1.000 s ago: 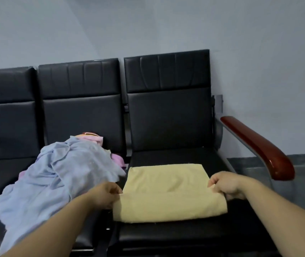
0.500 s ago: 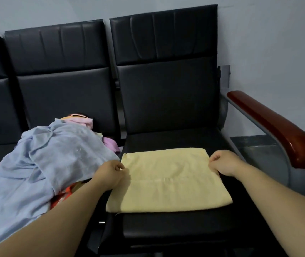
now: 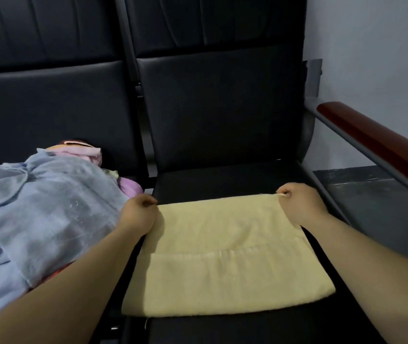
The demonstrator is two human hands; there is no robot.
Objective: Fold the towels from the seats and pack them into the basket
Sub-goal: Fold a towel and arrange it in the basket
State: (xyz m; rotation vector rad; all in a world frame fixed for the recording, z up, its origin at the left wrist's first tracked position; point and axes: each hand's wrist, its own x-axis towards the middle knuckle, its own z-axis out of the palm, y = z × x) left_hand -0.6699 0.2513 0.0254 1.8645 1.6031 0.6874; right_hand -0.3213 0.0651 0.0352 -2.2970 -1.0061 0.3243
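While the yellow towel (image 3: pixel 222 264) is lying folded on the end seat (image 3: pixel 222 180), I'm pinching its far corners with left grip (image 3: pixel 139 216) and right grip (image 3: pixel 299 207). I'm judging it soft, light and floppy, so corners are working best.

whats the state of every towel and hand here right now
yellow towel, folded over, lying flat on the right seat
left hand, pinches the yellow towel's far left corner
right hand, pinches the yellow towel's far right corner
blue towel, unfolded, crumpled in a heap on the left seat
pink towel, unfolded, bunched partly under the blue towel
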